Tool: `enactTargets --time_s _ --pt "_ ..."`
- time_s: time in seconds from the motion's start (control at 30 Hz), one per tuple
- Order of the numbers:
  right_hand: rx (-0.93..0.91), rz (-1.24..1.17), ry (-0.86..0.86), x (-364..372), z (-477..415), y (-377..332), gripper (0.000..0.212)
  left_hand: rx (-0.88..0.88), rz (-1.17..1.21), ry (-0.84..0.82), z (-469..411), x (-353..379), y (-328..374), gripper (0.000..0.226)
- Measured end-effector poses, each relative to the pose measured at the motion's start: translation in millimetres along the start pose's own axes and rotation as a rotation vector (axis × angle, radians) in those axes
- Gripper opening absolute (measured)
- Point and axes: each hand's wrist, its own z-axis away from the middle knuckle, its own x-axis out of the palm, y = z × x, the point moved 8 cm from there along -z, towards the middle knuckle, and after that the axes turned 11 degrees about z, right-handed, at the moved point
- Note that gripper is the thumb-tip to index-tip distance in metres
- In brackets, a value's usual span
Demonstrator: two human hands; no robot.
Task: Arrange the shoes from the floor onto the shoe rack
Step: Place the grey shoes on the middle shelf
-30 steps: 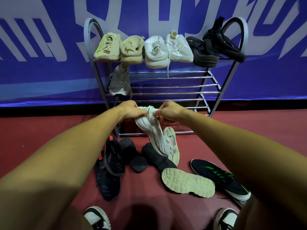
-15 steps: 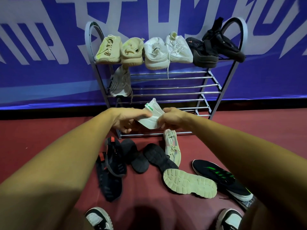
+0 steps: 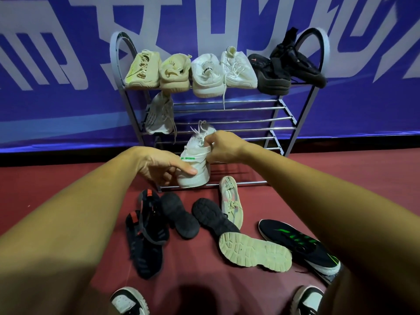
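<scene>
One white sneaker [image 3: 196, 177]: left fingers [image 3: 186, 170] round heel, right fingers [image 3: 210, 140] pinching collar.

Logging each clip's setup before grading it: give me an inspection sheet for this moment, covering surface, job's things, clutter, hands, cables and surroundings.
Surface: red floor, with shoes scattered on it.
Job's things: shoe rack carries six shoes on its top shelf and one grey shoe on the second. A white shoe is held in front of the rack. At least seven floor shoes remain, several sole-up.
Clutter: nothing seen.
Hands: left hand holds the white shoe's heel; right hand pinches its collar.
Cables: nothing seen.
Surroundings: blue banner with white lettering behind the rack; the person's own shoes at the bottom edge.
</scene>
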Motion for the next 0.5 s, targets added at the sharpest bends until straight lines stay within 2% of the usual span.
enactTargets --time_s 0.1,0.23,0.27,0.33,0.4,0.43,0.5 --pt "0.062 -0.111 0.033 0 -1 12 0.023 0.120 0.075 0.065 8 0 15 0.037" --pt "0.095 -0.345 0.115 -2 -3 18 0.015 0.238 0.184 0.130 17 -8 28 0.053" --pt "0.084 -0.418 0.138 -2 -4 17 0.022 0.268 0.199 0.134 15 -13 30 0.058" --pt "0.090 -0.601 0.140 3 -6 16 0.056 0.321 0.231 0.181 11 -23 33 0.063" --pt "0.171 -0.680 0.155 9 -7 22 0.074 0.366 0.277 0.240 11 -30 36 0.048" --pt "0.224 -0.668 0.142 12 -6 25 0.071 0.382 0.305 0.268 11 -33 37 0.037" --pt "0.264 -0.700 0.064 21 -3 23 0.043 0.407 0.355 0.310 9 -37 37 0.023"
